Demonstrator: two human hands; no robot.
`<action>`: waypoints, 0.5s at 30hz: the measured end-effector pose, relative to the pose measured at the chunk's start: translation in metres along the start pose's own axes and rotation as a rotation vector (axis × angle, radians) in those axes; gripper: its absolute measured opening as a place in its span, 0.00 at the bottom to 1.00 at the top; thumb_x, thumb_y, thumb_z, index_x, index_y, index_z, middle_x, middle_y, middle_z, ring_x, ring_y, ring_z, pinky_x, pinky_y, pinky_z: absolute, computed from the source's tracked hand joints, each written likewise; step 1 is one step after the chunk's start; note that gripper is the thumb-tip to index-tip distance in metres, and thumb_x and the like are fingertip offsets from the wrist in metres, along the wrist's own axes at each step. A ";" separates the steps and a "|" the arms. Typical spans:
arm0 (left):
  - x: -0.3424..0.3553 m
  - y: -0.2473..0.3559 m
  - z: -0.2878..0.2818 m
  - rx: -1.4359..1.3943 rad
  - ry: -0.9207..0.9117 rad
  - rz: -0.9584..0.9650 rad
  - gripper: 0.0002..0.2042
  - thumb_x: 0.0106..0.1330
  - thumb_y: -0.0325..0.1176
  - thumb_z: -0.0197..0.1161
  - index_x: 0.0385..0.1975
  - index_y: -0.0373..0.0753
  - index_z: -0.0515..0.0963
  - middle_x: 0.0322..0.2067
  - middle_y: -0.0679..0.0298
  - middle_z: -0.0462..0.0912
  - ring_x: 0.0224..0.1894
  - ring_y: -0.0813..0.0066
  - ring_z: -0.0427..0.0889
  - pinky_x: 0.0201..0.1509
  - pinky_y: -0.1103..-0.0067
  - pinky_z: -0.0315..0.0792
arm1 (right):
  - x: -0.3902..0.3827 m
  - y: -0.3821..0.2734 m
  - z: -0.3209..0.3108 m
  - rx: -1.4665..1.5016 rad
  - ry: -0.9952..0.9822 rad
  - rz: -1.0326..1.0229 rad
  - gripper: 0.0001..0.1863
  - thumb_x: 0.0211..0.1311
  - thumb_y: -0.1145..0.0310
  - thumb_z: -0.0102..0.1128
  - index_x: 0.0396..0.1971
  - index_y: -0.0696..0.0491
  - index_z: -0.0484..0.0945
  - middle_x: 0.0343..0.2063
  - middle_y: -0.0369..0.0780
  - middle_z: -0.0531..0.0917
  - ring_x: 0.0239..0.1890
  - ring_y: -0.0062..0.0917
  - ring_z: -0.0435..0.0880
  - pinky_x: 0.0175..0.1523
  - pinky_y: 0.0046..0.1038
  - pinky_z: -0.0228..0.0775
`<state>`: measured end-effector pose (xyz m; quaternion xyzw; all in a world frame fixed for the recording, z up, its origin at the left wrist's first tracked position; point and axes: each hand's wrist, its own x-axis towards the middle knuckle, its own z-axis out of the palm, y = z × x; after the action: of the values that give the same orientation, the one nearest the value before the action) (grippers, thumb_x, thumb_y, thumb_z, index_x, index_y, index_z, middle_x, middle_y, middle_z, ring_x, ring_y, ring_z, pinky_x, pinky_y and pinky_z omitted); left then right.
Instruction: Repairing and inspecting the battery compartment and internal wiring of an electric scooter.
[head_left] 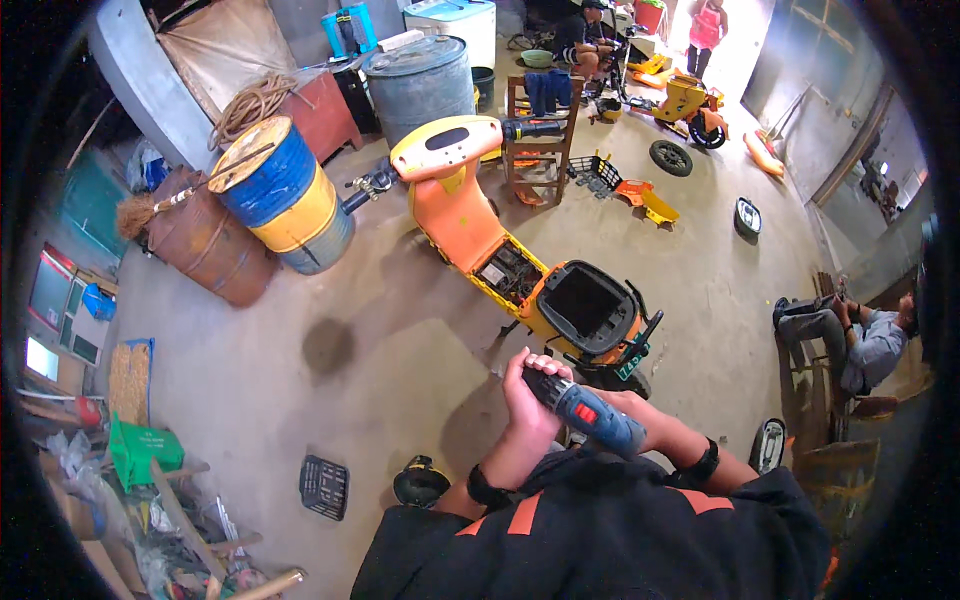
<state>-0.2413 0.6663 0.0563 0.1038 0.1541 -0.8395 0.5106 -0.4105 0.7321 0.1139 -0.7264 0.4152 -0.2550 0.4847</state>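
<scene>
The left hand is curled firmly around the black front end of a blue-and-black power drill, holding it close before the chest. The right hand is at the drill's other side, mostly hidden behind its body, so I cannot tell how its fingers are closed.

Just beyond the drill stands an orange-and-yellow scooter, blocking the middle of the floor; its rear bucket gapes open, with an uncovered bay ahead of it. Past its handlebar are a wooden chair draped with dark blue cloth, a loose wheel and an orange-and-yellow panel. A blue-and-yellow drum stands left of the scooter, touching or nearly touching a rusty drum. A black plastic basket lies on the floor at lower left. At far right sits another person.
</scene>
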 end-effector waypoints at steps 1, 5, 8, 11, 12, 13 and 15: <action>0.000 0.000 -0.001 0.005 -0.001 0.000 0.13 0.66 0.36 0.54 0.17 0.46 0.70 0.18 0.74 0.74 0.23 0.80 0.74 0.36 0.78 0.72 | -0.001 0.000 0.000 0.002 0.003 -0.004 0.41 0.46 0.61 0.67 0.63 0.58 0.63 0.47 0.51 0.80 0.48 0.41 0.82 0.53 0.34 0.71; 0.003 -0.004 0.003 0.008 0.041 -0.028 0.13 0.66 0.37 0.54 0.17 0.47 0.68 0.18 0.73 0.72 0.23 0.80 0.73 0.37 0.77 0.71 | -0.006 0.006 0.001 -0.057 0.045 -0.013 0.42 0.46 0.61 0.67 0.63 0.58 0.63 0.46 0.52 0.80 0.47 0.43 0.82 0.52 0.35 0.71; 0.002 -0.009 0.002 0.032 0.051 -0.028 0.13 0.66 0.36 0.55 0.16 0.47 0.70 0.17 0.73 0.73 0.22 0.80 0.74 0.36 0.78 0.71 | -0.013 0.010 0.003 -0.084 0.072 -0.018 0.42 0.45 0.60 0.67 0.63 0.58 0.63 0.46 0.52 0.80 0.46 0.44 0.82 0.51 0.36 0.72; 0.005 -0.010 0.004 0.078 0.058 -0.032 0.13 0.66 0.36 0.55 0.16 0.47 0.69 0.17 0.73 0.73 0.22 0.81 0.74 0.35 0.78 0.71 | -0.014 0.011 0.000 -0.094 0.085 -0.022 0.43 0.45 0.59 0.67 0.63 0.58 0.63 0.45 0.52 0.81 0.45 0.45 0.82 0.50 0.37 0.73; 0.005 -0.012 0.003 0.092 0.072 -0.033 0.14 0.66 0.36 0.55 0.16 0.47 0.69 0.17 0.73 0.73 0.22 0.81 0.73 0.35 0.78 0.71 | -0.016 0.011 0.000 -0.110 0.079 -0.024 0.44 0.45 0.59 0.68 0.63 0.58 0.62 0.44 0.52 0.81 0.44 0.45 0.82 0.50 0.37 0.73; 0.005 -0.014 0.003 0.094 0.072 -0.037 0.14 0.66 0.36 0.55 0.16 0.47 0.69 0.17 0.73 0.73 0.22 0.81 0.73 0.35 0.78 0.71 | -0.017 0.011 0.000 -0.110 0.083 -0.022 0.44 0.45 0.59 0.68 0.63 0.58 0.62 0.44 0.52 0.81 0.44 0.45 0.82 0.50 0.37 0.73; 0.007 -0.016 0.006 0.101 0.103 -0.025 0.13 0.66 0.36 0.55 0.17 0.47 0.69 0.17 0.73 0.73 0.22 0.81 0.73 0.35 0.78 0.71 | -0.017 0.010 -0.003 -0.154 0.075 -0.011 0.46 0.43 0.57 0.68 0.64 0.58 0.61 0.44 0.52 0.81 0.44 0.46 0.82 0.50 0.38 0.73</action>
<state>-0.2589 0.6648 0.0622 0.1708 0.1388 -0.8461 0.4855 -0.4252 0.7430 0.1064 -0.7537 0.4475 -0.2520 0.4101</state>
